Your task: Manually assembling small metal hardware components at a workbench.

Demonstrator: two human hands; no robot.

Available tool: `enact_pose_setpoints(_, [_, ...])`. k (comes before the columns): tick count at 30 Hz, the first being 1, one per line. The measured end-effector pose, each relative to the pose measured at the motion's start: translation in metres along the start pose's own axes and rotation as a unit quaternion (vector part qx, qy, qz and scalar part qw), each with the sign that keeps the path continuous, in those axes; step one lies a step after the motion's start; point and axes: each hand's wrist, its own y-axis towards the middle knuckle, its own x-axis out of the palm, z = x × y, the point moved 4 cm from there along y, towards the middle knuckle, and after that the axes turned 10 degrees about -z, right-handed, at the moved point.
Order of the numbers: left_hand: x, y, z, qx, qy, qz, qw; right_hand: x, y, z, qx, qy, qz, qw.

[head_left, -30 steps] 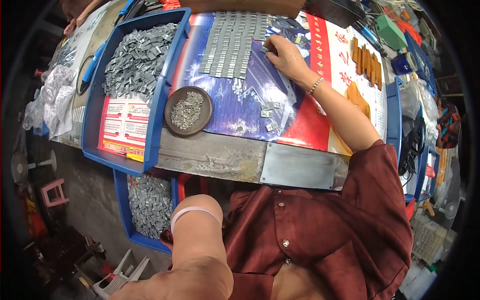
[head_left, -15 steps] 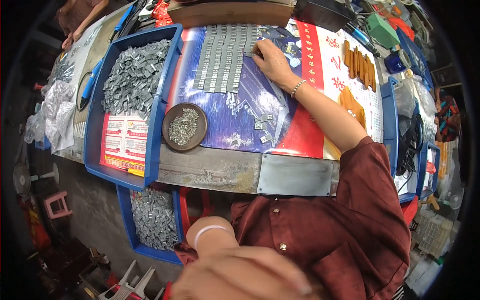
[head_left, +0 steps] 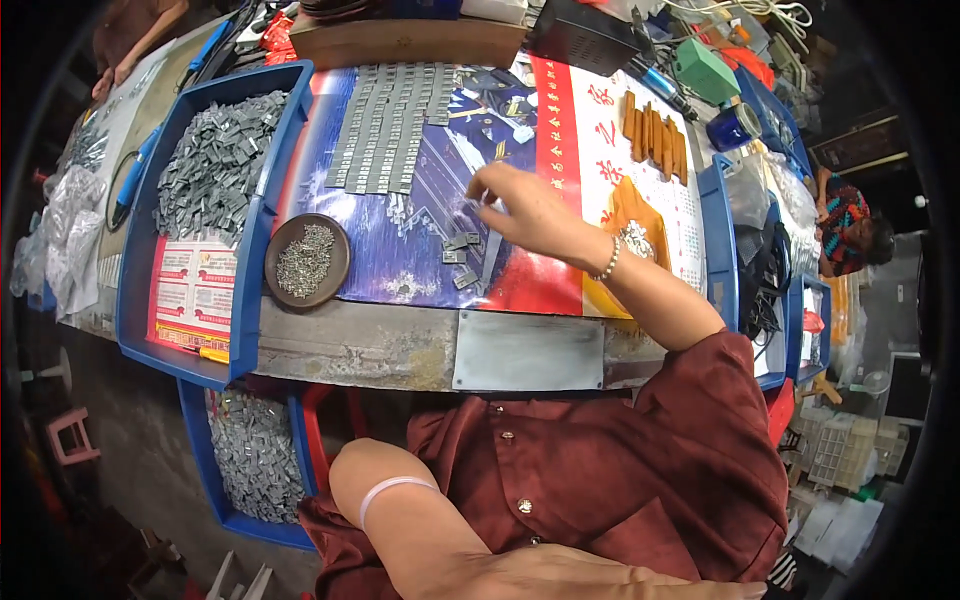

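My right hand [head_left: 530,210] is above the desk [head_left: 370,342], palm down, a beaded bracelet [head_left: 607,258] at its wrist. Its fingers [head_left: 487,177] are part open and loosely bent, thumb and forefinger apart, with nothing in their grasp. Beneath them spreads a glossy printed sheet [head_left: 420,268], mostly blue with red and white bands.

Just below and to the left of those fingers lie a few loose, small, flat grey rectangular pieces [head_left: 455,257], untouched. Up and to the left, more of the same kind sit in tight side-by-side rows [head_left: 385,130]. Well to the left is a round brown dish [head_left: 340,262] heaped with tiny silvery metal pins [head_left: 305,260], and past it a long blue plastic tray [head_left: 180,364] with grey pieces piled in its far part. Up and to the right of my fingers lie narrow orange-brown strips [head_left: 655,140]; a flat grey rectangular plate [head_left: 530,350] lies nearer my body, at the desk's front edge.

My left hand [head_left: 560,578] is low in front of my dark red shirt [head_left: 600,480], well apart from the pieces. It is cut off by the lower edge, so I can't fairly say how far open it is or whether it holds anything.
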Motion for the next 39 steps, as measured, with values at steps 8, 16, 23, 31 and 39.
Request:
enact_pose_setpoints(8, [0.011, -0.054, 0.022, 0.058, 0.383, -0.047, 0.921, 0.034, -0.029, -0.015, -0.071, -0.177, -0.023, 0.981])
enact_pose_setpoints(16, [-0.070, -0.126, -0.049, -0.178, 0.392, 0.410, 0.804, 0.014, -0.048, -0.016, 0.039, 0.095, -0.041, 0.994])
enact_pose_setpoints(23, [-0.108, -0.111, -0.093, -0.277, 0.386, 0.276, 0.835, 0.029, -0.114, -0.028, 0.115, 0.670, -0.154, 0.717])
enact_pose_setpoints(31, [-0.113, -0.110, -0.122, -0.361, 0.222, 0.383, 0.820, 0.041, -0.151, -0.020, 0.132, 0.741, -0.046, 0.656])
enact_pose_setpoints(39, [-0.112, -0.098, -0.152, -0.369, 0.203, 0.414, 0.807, 0.033, -0.170, -0.012, 0.080, 0.658, 0.058, 0.746])
